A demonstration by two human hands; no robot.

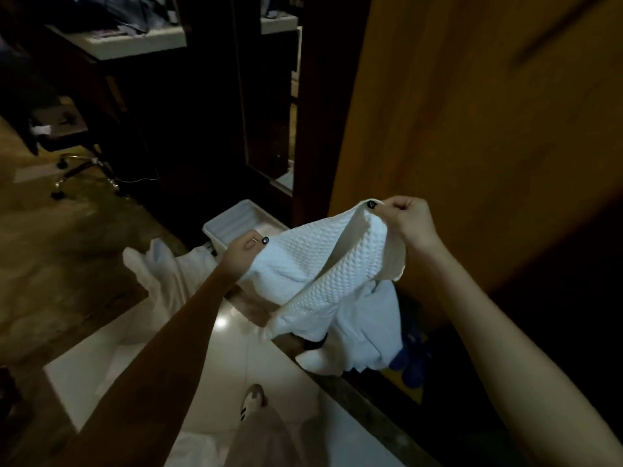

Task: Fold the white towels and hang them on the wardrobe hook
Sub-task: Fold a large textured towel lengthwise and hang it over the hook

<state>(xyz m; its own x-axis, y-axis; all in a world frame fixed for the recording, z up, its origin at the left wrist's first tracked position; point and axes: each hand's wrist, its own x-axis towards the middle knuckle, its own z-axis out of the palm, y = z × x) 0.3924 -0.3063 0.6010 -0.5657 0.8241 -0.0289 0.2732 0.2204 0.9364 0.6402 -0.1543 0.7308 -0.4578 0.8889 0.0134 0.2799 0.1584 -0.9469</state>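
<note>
A second crumpled white towel (pixel 161 281) lies on the floor beside a white plastic tub (pixel 236 219). The left hand (pixel 241 256) and right hand (pixel 409 220) each pinch a corner of the waffle-textured white towel (pixel 323 271), held up before the brown wooden wardrobe door (pixel 472 129).

1. Overall exposure is dim; the upper left and lower right corners fall into near-black shadow.
2. A small round glare spot sits on the glossy floor tile (pixel 236 365).
3. The white towel (pixel 313 264) is the brightest area.
4. Wide-angle distortion bends straight lines near the edges; detail is soft throughout.
</note>
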